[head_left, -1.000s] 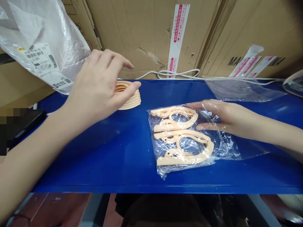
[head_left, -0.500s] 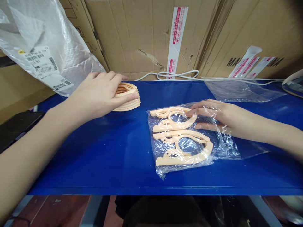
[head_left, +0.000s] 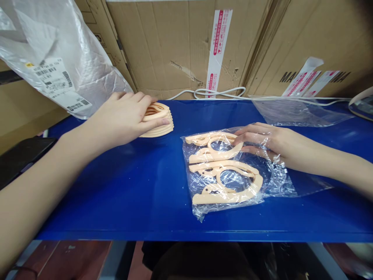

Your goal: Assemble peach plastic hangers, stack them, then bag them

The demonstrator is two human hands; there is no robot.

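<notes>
A stack of cream plastic folding hangers lies towards the back left of the blue table. My left hand is wrapped over the stack's left part, its thumb along the front and its fingers on top. Right of centre lies a clear plastic bag with cream folded hangers inside, arranged in two groups. My right hand reaches inside the bag, under the clear film. Its fingertips touch the right end of the upper hangers, with thumb and fingers closing on them.
A grey-white mailing bag with labels leans at the back left, above a dark flat device. Cardboard boxes stand behind the blue table. A white cable and another clear bag lie along the back.
My left thumb and fingers have drawn in slightly on the stack. My right fingers have shifted a little at the upper hangers. The bag is nearly unmoved.
</notes>
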